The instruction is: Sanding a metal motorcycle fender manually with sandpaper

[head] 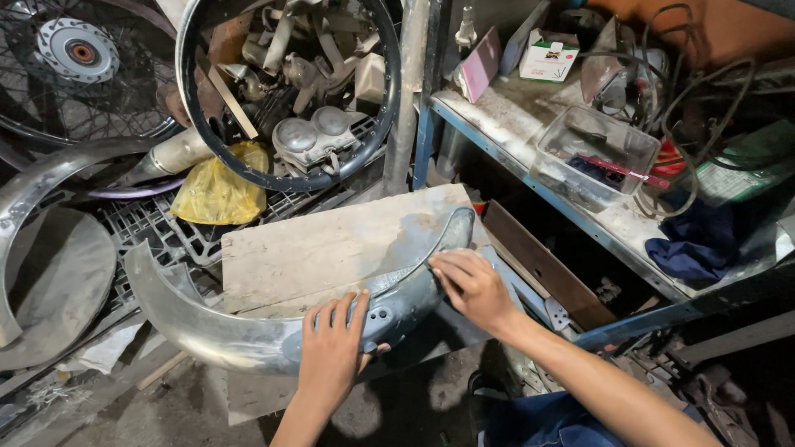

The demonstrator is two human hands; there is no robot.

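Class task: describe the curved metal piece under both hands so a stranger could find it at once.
Find the wooden board beside the blue-framed shelf. Along its near edge lies a long, arched silver mudguard, under the left hand and right hand. Unlike the black wheel rim behind, it is an open arc.

Two bare hands and forearms enter from the bottom edge of the frame. Left hand [334, 348] sits lower centre: no glove, no ring, no watch, no strap at the wrist. Forearm below it is uncovered down to the frame edge, no sleeve showing. Right hand [470, 285] is just right of centre: also ungloved, nails short, nothing worn on fingers or wrist. Its forearm runs to the lower right corner, bare the whole visible length. Blue denim trousers [542, 420] show at the bottom edge between the forearms, fabric creased, mid-blue wash.
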